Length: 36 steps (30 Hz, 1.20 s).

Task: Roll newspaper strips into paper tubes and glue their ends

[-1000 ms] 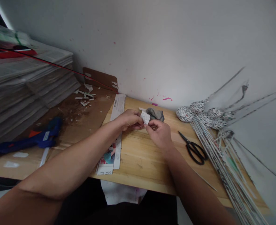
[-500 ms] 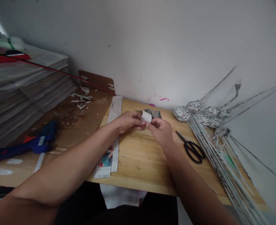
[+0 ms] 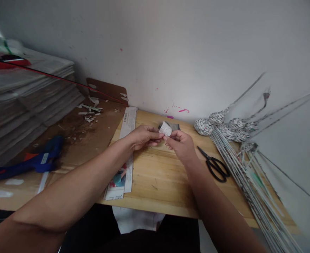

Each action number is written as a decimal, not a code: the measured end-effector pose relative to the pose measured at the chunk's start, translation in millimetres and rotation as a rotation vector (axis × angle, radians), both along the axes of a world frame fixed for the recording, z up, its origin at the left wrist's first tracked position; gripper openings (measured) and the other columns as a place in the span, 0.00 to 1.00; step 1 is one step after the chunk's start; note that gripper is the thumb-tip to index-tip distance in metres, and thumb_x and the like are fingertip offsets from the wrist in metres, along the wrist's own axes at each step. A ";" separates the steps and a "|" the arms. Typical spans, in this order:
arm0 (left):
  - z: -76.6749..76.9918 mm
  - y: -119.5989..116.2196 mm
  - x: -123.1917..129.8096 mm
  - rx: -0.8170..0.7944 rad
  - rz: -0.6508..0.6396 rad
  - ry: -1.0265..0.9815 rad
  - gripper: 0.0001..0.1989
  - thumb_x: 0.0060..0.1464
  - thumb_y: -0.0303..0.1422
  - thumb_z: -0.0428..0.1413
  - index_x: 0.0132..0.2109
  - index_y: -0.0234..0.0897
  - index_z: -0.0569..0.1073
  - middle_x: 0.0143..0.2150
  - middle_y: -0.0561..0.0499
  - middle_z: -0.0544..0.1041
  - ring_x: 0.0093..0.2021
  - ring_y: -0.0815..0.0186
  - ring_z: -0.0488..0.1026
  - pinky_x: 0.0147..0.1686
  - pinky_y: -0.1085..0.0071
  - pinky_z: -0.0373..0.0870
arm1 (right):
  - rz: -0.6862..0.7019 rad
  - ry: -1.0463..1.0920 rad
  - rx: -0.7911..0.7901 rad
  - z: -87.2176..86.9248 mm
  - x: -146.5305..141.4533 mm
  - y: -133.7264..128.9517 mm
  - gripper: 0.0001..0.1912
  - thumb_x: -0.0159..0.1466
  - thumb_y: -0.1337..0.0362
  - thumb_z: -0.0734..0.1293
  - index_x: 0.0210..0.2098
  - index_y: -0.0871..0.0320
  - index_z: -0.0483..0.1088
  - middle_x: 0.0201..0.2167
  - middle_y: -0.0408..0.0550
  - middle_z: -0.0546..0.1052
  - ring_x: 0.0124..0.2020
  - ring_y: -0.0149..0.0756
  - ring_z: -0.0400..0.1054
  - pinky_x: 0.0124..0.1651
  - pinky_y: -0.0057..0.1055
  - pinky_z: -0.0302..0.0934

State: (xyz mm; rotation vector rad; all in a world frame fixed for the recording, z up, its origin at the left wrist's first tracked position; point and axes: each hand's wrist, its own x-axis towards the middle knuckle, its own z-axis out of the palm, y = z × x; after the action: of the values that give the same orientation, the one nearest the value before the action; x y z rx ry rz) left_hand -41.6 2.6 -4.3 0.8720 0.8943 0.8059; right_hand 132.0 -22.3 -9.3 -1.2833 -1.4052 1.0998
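Paper (image 3: 166, 128), a small printed piece, is sitting between the two hands in the head view, its lower edge meeting the fingertips while its pale, curved face is standing out beyond them, toward the wall. Left grip (image 3: 145, 136) is closing on the paper's lower left side, with the thumb lying along the near edge and the other fingers curling underneath. Right grip (image 3: 180, 143) is pinching at the lower right corner, its thumb and forefinger almost touching the left fingertips. Both grips are closing on the same piece, and most of its printed surface is showing above the pinch, leaning at a slant. Just behind the paper, a grey crumpled piece (image 3: 175, 127) is resting on the wooden tabletop (image 3: 160, 179), partly hiding behind the fingers. Printed paper strips (image 3: 129, 123) are lying under the left forearm, running from the far edge toward the near one. Black scissors (image 3: 215, 166) are lying to the right of the right forearm, their tips pointing away toward the wall. Beyond them, a bundle of rolled paper sticks (image 3: 236, 168) is stretching across the right side, and woven paper balls (image 3: 203, 127) are clustering against the wall. Toward the left, a blue tool (image 3: 44, 159) is resting on brown cardboard (image 3: 91, 137), small paper scraps (image 3: 92, 109) are scattering farther back, and a newspaper stack (image 3: 31, 100) is rising beside them.
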 end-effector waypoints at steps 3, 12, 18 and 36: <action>0.0 -0.4 -0.5 0.002 -0.025 0.005 0.11 0.40 0.28 0.69 0.32 0.29 0.78 0.27 0.50 0.74 0.26 0.73 0.71 0.24 0.79 0.68 | 0.019 -0.010 0.050 3.0 -0.2 -1.9 0.11 0.51 0.60 0.73 0.28 0.57 0.69 0.21 0.41 0.74 0.21 0.29 0.66 0.24 0.26 0.59; 6.0 -2.0 7.9 -0.037 0.124 -0.019 0.07 0.47 0.21 0.63 0.25 0.27 0.74 0.23 0.50 0.73 0.21 0.75 0.68 0.21 0.81 0.66 | 0.036 -0.191 0.201 8.6 -1.3 -9.2 0.12 0.57 0.64 0.69 0.40 0.57 0.69 0.31 0.46 0.80 0.31 0.34 0.74 0.34 0.29 0.66; 3.2 -1.1 8.6 -0.065 0.125 -0.121 0.05 0.51 0.20 0.60 0.28 0.27 0.75 0.26 0.46 0.76 0.24 0.72 0.73 0.25 0.80 0.70 | -0.073 -0.440 0.361 10.7 -4.4 -15.2 0.09 0.57 0.65 0.70 0.38 0.56 0.69 0.30 0.44 0.79 0.31 0.35 0.74 0.34 0.30 0.67; -2.8 -0.6 9.2 -0.108 0.159 -0.296 0.05 0.51 0.17 0.59 0.30 0.28 0.76 0.29 0.47 0.79 0.29 0.71 0.77 0.33 0.79 0.76 | -0.093 -0.679 0.645 11.1 -5.8 -20.2 0.09 0.64 0.67 0.65 0.42 0.55 0.77 0.37 0.46 0.81 0.37 0.37 0.74 0.42 0.32 0.66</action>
State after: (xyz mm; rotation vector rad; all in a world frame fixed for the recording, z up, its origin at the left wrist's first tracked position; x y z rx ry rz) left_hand -32.4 2.1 -7.1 0.5735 0.7433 0.9865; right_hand 126.2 -42.5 1.7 -1.2483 -1.9513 0.0759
